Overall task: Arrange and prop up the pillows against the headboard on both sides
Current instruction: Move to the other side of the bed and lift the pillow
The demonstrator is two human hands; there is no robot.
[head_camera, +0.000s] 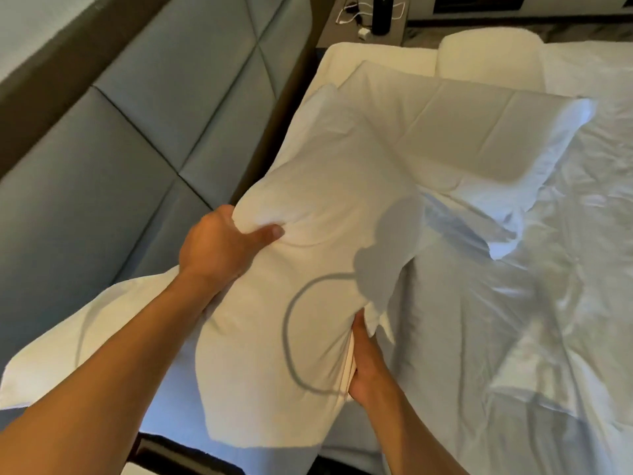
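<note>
1. White cotton covers the large pillow that the person holds up over the near corner of the bed, close beside the grey padded headboard
2. Left hand is clamped on the pillow's upper left edge, thumb pressed into the front of the fabric and the other fingers hidden behind it
3. Right hand is closed on the pillow's lower right edge, fingers tucked under a fold of the pillowcase
4. Loose pillowcase fabric trails down and to the left beneath the left forearm
5. A second pillow lies flat on the bed further along, its long side near the headboard, partly overlapped by the held pillow
6. A third white pillow sits beyond that one, at the far end of the bed
7. Rumpled white sheet covers the mattress to the right of the hands
8. At the far end, a dark bottle and a white cable rest on a bedside bench
</note>
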